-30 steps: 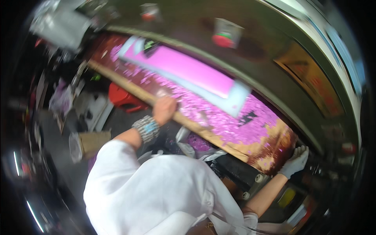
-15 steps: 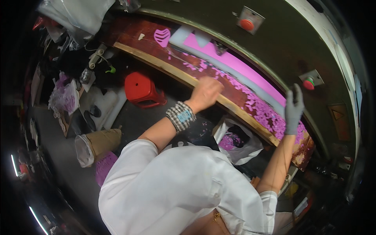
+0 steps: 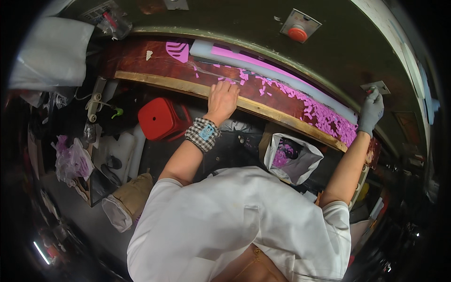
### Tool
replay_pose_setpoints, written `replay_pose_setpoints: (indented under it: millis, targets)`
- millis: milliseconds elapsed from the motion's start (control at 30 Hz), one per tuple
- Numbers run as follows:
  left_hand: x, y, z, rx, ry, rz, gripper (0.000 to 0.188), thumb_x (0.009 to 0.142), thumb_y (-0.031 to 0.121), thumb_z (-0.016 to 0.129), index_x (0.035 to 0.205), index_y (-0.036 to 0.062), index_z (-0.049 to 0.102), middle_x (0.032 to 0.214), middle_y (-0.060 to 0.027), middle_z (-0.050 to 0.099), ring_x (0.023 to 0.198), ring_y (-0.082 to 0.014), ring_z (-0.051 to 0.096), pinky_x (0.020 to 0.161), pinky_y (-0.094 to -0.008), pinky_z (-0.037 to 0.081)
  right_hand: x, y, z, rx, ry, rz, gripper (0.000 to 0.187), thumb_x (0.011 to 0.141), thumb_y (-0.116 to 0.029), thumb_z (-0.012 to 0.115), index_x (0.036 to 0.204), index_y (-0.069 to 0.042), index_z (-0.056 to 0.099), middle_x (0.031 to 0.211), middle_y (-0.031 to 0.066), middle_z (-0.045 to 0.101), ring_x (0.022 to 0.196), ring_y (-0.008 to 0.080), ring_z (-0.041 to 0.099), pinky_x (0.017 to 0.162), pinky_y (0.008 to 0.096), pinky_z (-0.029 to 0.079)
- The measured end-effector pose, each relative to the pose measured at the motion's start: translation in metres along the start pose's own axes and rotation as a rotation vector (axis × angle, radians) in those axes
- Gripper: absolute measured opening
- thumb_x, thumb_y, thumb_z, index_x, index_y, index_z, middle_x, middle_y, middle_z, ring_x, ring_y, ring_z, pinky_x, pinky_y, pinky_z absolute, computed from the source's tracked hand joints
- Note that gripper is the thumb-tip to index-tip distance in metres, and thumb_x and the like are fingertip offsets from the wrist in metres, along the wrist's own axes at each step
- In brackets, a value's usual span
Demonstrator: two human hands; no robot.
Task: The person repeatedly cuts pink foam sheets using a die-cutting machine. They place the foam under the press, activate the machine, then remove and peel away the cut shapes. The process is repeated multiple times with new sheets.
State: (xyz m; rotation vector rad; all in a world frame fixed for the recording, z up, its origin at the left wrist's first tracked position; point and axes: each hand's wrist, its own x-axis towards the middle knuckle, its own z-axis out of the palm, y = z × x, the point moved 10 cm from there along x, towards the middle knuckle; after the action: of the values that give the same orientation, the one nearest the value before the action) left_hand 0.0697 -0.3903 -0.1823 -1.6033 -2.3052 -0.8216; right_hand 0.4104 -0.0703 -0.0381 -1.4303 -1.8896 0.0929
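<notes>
My bare left hand (image 3: pixel 222 102), with a checked band (image 3: pixel 203 134) at its wrist, lies over the wooden front rail (image 3: pixel 164 82). Its fingers point toward small pink offcuts (image 3: pixel 324 115) on the red-brown ledge (image 3: pixel 127 58). At the right, my right hand (image 3: pixel 372 112) wears a grey glove. Its bent fingers are closed together at a push button (image 3: pixel 369 90) on the dark green machine panel (image 3: pixel 235 19), covering most of it. Between ledge and panel, a pink sheet (image 3: pixel 263 58) lies on a pale board (image 3: pixel 201 50).
A slotted pink piece (image 3: pixel 177 51) lies at the ledge's left end. Below the rail stand a red stool (image 3: pixel 157 120) and a white bag (image 3: pixel 305 164) holding pink scraps. A brown sack (image 3: pixel 134 195) is on the floor. A red button (image 3: pixel 297 34) sits on the panel.
My right hand has moved from above the ledge's right end up to the panel button. My left hand has come down onto the rail, further left. Less of the pink sheet shows.
</notes>
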Motion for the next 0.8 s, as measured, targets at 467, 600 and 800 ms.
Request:
replay_pose_setpoints:
  millis: [467, 600, 800]
  targets:
    - [0.001, 0.01, -0.008, -0.016, -0.047, -0.027, 0.006, 0.084, 0.012, 0.062, 0.085, 0.0066, 0.06, 0.085, -0.0109, 0.053, 0.085, -0.0306, 0.051, 0.075, -0.0421, 0.041, -0.209, -0.031, 0.076, 0.453, -0.452, -0.011, 0.019, 0.089, -0.013, 0.062, 0.104, -0.003, 0.067, 0.097, 0.0141, 0.068, 0.087, 0.0257, 0.065, 0.08, 0.0363, 0.049]
    - [-0.001, 0.012, -0.013, -0.092, -0.02, -0.061, 0.007, 0.083, 0.009, 0.064, 0.083, 0.0036, 0.06, 0.083, -0.013, 0.053, 0.085, -0.0325, 0.051, 0.075, -0.0427, 0.043, -0.219, -0.029, 0.079, 0.333, -0.45, -0.175, 0.015, 0.088, -0.011, 0.059, 0.097, -0.004, 0.067, 0.087, 0.0144, 0.066, 0.081, 0.0328, 0.061, 0.075, 0.0427, 0.046]
    - [-0.038, 0.025, -0.039, -0.166, -0.122, -0.101, 0.008, 0.081, 0.009, 0.066, 0.079, 0.0029, 0.061, 0.082, -0.0128, 0.053, 0.084, -0.0325, 0.052, 0.076, -0.0432, 0.043, -0.227, -0.033, 0.063, 0.384, -0.519, 0.102, 0.016, 0.091, -0.015, 0.058, 0.096, -0.003, 0.068, 0.084, 0.0151, 0.065, 0.082, 0.0273, 0.063, 0.075, 0.0379, 0.048]
